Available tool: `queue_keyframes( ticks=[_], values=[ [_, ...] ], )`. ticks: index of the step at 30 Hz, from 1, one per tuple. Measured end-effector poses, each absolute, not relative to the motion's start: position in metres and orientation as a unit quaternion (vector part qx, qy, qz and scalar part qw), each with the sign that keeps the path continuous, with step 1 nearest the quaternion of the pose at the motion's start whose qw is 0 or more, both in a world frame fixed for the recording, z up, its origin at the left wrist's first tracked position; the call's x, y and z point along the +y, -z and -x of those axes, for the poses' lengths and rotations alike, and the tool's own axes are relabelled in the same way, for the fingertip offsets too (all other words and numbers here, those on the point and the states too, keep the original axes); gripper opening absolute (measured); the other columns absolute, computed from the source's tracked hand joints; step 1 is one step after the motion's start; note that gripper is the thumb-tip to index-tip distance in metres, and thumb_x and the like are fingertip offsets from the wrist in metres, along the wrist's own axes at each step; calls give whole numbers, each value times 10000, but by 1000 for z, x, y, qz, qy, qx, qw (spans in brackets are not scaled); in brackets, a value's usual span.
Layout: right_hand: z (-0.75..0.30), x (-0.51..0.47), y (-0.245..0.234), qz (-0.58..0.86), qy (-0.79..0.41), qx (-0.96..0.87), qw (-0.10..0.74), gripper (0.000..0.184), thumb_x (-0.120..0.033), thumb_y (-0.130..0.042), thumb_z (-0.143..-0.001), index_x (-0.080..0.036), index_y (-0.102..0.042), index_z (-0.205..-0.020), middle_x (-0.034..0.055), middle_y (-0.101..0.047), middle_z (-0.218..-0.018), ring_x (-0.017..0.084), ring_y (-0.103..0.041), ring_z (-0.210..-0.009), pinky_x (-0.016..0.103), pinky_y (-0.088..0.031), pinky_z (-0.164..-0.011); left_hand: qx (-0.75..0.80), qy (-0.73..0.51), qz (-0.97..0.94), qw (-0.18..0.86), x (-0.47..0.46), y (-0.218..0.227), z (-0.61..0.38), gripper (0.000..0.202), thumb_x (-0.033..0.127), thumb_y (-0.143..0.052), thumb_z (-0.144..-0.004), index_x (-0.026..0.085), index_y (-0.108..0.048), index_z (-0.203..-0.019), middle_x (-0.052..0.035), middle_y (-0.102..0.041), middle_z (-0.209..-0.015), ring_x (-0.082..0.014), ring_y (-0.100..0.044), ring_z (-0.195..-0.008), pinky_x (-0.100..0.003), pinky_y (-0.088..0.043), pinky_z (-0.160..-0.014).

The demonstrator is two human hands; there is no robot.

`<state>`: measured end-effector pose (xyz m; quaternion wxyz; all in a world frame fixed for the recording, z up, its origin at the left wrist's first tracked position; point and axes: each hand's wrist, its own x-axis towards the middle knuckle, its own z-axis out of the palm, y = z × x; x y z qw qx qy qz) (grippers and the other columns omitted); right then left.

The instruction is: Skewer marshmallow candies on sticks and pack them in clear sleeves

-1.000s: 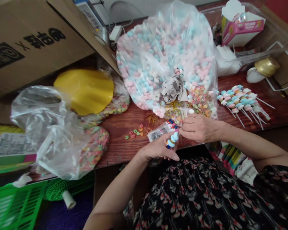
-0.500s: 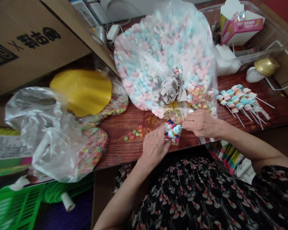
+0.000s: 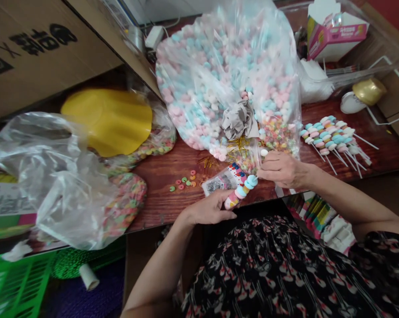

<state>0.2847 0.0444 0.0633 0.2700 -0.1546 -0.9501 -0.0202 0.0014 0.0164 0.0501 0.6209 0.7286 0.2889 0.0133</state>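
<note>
From my remote view: red wall [image 3: 394,13] upper right, white wall [image 3: 162,9] behind reddish wooden table [image 3: 156,207]; cardboard carton [image 3: 47,57] overhanging left; green plastic crate [image 3: 20,282] low left, beside purple floor covering [image 3: 93,300].

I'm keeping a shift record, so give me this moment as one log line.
left hand: holds pastel candy skewer | right hand: beside skewer's top | nearby: printed packet, bag of pastel candies

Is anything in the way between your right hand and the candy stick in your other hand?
No, nothing that I can see. The right hand is right next to the top of the candy stick, which the left hand holds, and nothing sits between them.
</note>
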Motion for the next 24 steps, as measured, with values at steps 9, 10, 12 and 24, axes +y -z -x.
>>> queue_keyframes(
  ticks=[9, 10, 12, 24],
  values=[
    [-293, 42, -69, 159, 25, -937, 309, 194, -77, -414, -915, -126, -568, -1023, 38, -590, -732, 150, -468, -719, 301, -397, -680, 322, -73, -676, 658, 13, -43, -3, 379, 302, -709, -720, 157, -586, -1047, -2, -599, -903, -147, -504, -804, -276, -444, -776],
    [-293, 41, -69, 160, 26, -939, 303, 198, -79, -410, -918, -128, -569, -1024, 37, -589, -730, 150, -467, -717, 302, -394, -675, 327, -75, -674, 658, 12, -42, -3, 399, 309, -716, -718, 158, -590, -1066, -10, -611, -933, -159, -516, -838, -293, -449, -808],
    [-293, 39, -68, 152, 27, -945, 290, 201, -109, -392, -939, -131, -572, -1026, 40, -589, -737, 153, -474, -726, 308, -396, -679, 341, -74, -662, 664, 11, -40, -4, 418, 324, -726, -721, 155, -596, -1080, -12, -619, -929, -164, -528, -843, -303, -457, -819],
    [-277, 27, -57, 174, 27, -959, 222, 194, -126, -397, -922, -144, -591, -917, 33, -574, -728, 153, -467, -717, 305, -345, -682, 360, -94, -650, 663, 5, -45, -19, 480, 303, -782, -689, 164, -601, -1111, -24, -646, -1035, -202, -571, -978, -348, -440, -944]
  ],
)
